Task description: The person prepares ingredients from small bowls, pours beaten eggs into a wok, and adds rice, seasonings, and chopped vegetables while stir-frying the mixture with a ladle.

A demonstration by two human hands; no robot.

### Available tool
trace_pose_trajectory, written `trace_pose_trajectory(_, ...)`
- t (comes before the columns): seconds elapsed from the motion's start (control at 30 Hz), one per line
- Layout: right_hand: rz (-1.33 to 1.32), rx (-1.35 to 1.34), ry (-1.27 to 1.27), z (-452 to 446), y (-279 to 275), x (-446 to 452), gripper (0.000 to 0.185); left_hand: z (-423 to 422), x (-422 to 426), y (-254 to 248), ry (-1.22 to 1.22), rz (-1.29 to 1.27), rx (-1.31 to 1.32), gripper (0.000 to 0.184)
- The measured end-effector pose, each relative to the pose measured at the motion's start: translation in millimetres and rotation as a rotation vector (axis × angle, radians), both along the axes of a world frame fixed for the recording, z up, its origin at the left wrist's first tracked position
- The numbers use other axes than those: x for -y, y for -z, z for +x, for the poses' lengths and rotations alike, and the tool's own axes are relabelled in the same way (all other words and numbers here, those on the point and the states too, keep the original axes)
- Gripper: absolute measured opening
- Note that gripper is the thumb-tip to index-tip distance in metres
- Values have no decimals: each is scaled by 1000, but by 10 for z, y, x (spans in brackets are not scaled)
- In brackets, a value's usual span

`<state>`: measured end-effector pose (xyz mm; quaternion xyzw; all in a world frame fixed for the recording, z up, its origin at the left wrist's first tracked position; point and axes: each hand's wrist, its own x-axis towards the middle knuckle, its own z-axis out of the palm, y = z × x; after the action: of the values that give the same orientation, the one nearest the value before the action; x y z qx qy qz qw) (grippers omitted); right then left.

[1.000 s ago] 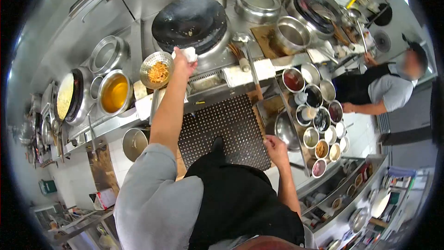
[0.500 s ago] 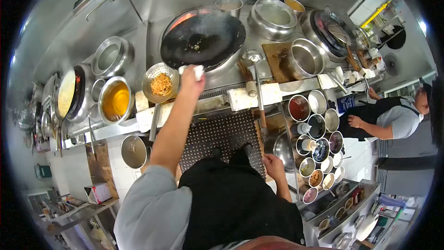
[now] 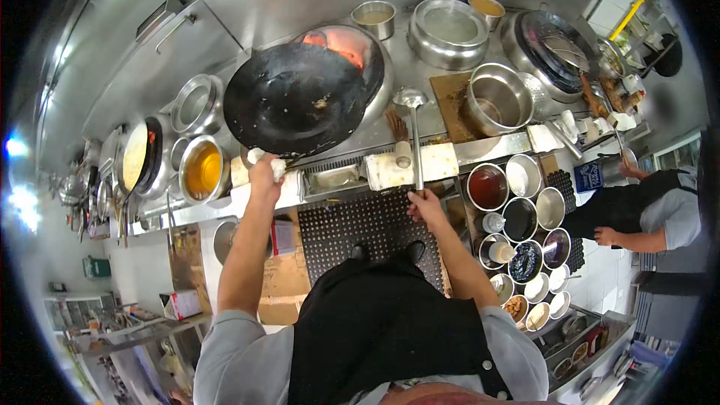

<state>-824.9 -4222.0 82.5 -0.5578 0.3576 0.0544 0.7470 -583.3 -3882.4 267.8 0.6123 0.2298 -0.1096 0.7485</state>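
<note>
My left hand [image 3: 262,184] is closed on a folded white cloth [image 3: 268,163] at the near rim of a black wok [image 3: 296,97]. The wok is tilted and sits left of the burner ring, where orange flame [image 3: 346,51] shows. A few small food bits cling inside it. My right hand [image 3: 426,208] is wrapped round the handle end of a steel ladle [image 3: 411,97], whose bowl rests on the stove top beside a bamboo brush [image 3: 401,139].
A pot of yellow oil [image 3: 202,170] stands left of the wok. To the right are a steel pot [image 3: 501,99] and a water pot [image 3: 448,30]. Several seasoning tins [image 3: 487,186] stand at lower right. A co-worker [image 3: 637,214] stands at far right.
The wok has shifted left and tilted, uncovering flame on its right. My left hand moved left with the cloth. My right hand rose from beside my body to the ladle handle.
</note>
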Motion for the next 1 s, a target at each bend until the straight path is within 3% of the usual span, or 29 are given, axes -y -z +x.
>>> trace_pose_trajectory(0.07,-260,60,32,139,-59,-22,16,-96,-87,308,2,-83,-66,11)
trace_pose_trajectory(0.17,103,177,98,74,-630,-96,13,-390,-12,377,3,-224,-92,8)
trace_pose_trajectory(0.33,186,298,23,-542,-753,-518,21,-649,-62,692,53,-380,-40,8)
trace_pose_trajectory(0.43,-113,349,130,-631,-1494,-936,44,-1048,18,524,0,-311,-121,8)
trace_pose_trajectory(0.47,-262,267,91,-644,-1571,-990,35,-1125,-12,644,60,-279,-117,11)
trace_pose_trajectory(0.57,-119,278,117,-750,-1721,-1391,28,-1392,-127,851,143,-349,-121,13)
trace_pose_trajectory(0.63,178,366,199,-831,-1873,-1779,21,-1507,-225,961,204,-369,-194,14)
trace_pose_trajectory(0.73,258,313,205,-1035,-1944,-2144,22,-1635,-268,914,230,-367,-158,15)
trace_pose_trajectory(0.87,180,295,134,-1208,-1983,-2381,25,-1550,-332,919,366,-331,-229,16)
trace_pose_trajectory(0.93,283,314,116,-1233,-2065,-2485,27,-1496,-337,956,396,-347,-233,18)
trace_pose_trajectory(1.0,288,316,131,-1249,-2137,-2572,27,-1534,-352,998,406,-377,-254,28)
